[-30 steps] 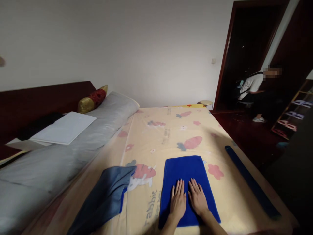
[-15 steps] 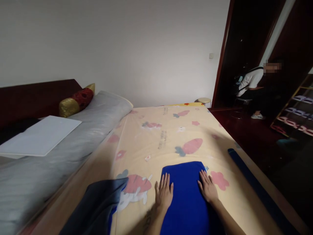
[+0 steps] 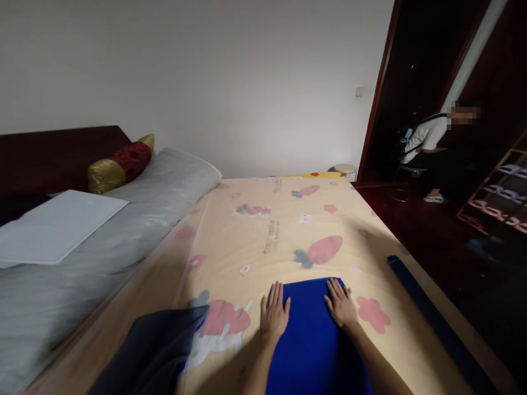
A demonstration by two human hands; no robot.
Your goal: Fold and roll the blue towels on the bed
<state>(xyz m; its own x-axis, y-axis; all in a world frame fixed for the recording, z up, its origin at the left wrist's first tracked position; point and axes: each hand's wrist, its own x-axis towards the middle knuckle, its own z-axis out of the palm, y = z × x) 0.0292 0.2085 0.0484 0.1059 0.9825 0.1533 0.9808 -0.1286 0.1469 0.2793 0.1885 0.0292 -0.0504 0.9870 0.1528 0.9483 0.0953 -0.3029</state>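
A blue cloth [image 3: 308,323] lies flat on the bed, right in front of the person. It sits between the two arms. Its near end goes out of sight at the bottom, so I cannot see all of it. The part that shows runs long from front to back, away from the person, and its far edge goes across between the hands.

The left hand [image 3: 275,315] is flat, with nothing held in it. It lies at the left side of the cloth, near the far left corner, and much of it looks to be over the bed sheet [image 3: 255,236]. The right hand [image 3: 342,308] is flat too, and it holds nothing. Its fingers point to the far right corner and lie on the cloth. Both hands are close to the far edge, but the right one is more on the cloth. From the left hand, the cloth lies to the right. From the right hand, most of it lies to the left and back toward the person.

A dark cloth [image 3: 152,343] lies well to the left. A long dark blue strip [image 3: 432,312] lies on the right.
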